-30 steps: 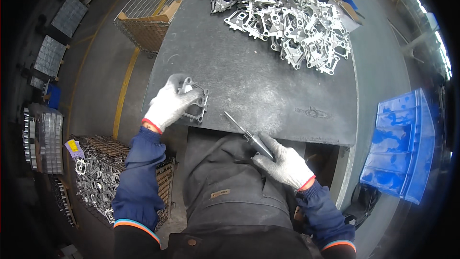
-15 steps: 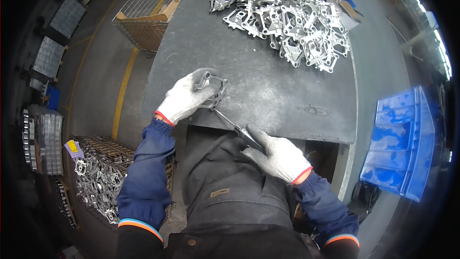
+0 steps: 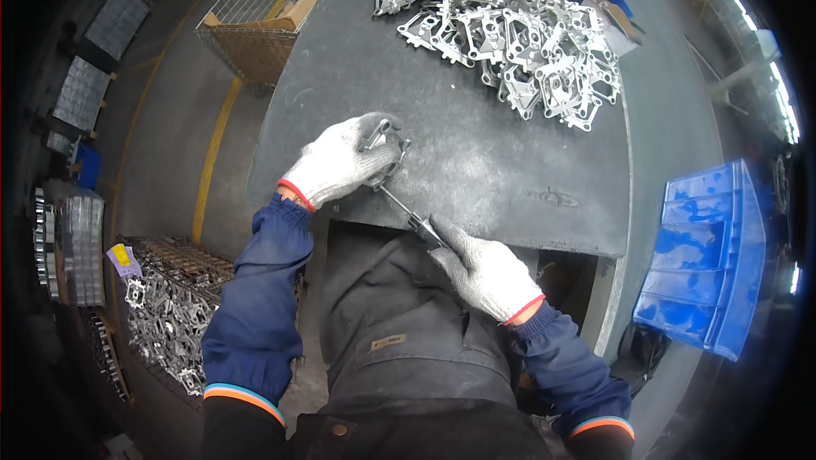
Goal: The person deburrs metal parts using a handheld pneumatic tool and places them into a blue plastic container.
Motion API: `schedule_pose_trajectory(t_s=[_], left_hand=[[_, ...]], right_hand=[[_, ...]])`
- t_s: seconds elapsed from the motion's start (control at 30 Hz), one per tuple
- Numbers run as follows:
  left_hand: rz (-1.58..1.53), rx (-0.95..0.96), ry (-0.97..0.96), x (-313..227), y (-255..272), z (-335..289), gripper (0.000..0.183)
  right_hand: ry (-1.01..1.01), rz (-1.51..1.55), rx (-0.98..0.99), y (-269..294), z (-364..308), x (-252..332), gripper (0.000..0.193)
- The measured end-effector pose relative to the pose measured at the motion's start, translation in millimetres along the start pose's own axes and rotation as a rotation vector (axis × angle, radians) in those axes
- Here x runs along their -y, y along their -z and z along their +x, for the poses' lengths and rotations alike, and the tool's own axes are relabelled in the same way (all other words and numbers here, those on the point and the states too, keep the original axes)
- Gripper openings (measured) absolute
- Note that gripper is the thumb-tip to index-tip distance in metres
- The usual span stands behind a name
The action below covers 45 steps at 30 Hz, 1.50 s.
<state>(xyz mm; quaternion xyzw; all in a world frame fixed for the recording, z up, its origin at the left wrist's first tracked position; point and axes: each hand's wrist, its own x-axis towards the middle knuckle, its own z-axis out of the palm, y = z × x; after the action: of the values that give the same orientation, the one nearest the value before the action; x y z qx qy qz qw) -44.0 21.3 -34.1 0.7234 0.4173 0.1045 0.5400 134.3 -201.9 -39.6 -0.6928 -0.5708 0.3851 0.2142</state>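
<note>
My left hand (image 3: 340,158), in a white knit glove with grey fingers, is closed around a grey cast-metal bracket (image 3: 385,127) above the worktable's near edge. Most of the bracket is hidden behind my fingers; a corner with a round hole shows. My right hand (image 3: 486,275), gloved the same way, grips the dark handle of a thin-shafted hand tool (image 3: 396,201). The metal shaft points up and left, its tip at the lower side of the bracket. Whether the tool is a file or a scraper I cannot tell.
A heap of similar metal brackets (image 3: 510,43) covers the far right of the dark worktable (image 3: 340,77). At right stands a blue plastic bin (image 3: 693,256). A wire basket of parts (image 3: 170,324) sits low at left; another wire crate (image 3: 255,48) is beyond the table's left edge.
The bracket has turned in my left hand, and my fingers now cover more of it. My right hand and the tool have shifted slightly to the left.
</note>
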Motion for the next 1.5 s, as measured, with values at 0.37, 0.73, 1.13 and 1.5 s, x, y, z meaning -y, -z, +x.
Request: schedule_pose_trajectory(t_s=[0.37,0.73,1.13,1.5], left_hand=[[0.033,-0.004,-0.041,-4.1,1.1,-2.7,0.038],[0.123,-0.202,0.019,27.9,32.3,-69.5,0.048],[0.036,-0.416,-0.042,56.9,-50.2,-21.4,0.075],[0.031,-0.559,-0.112,61.7,-60.6,-32.2,0.050]], right_hand=[[-0.013,0.165,0.048,3.2,4.4,-2.5,0.061],[-0.244,0.099,0.149,15.0,-30.0,-11.1,0.080],[-0.131,0.057,0.006,23.3,-35.7,-7.2,0.078],[-0.115,-0.092,0.096,28.8,-18.4,7.7,0.071]])
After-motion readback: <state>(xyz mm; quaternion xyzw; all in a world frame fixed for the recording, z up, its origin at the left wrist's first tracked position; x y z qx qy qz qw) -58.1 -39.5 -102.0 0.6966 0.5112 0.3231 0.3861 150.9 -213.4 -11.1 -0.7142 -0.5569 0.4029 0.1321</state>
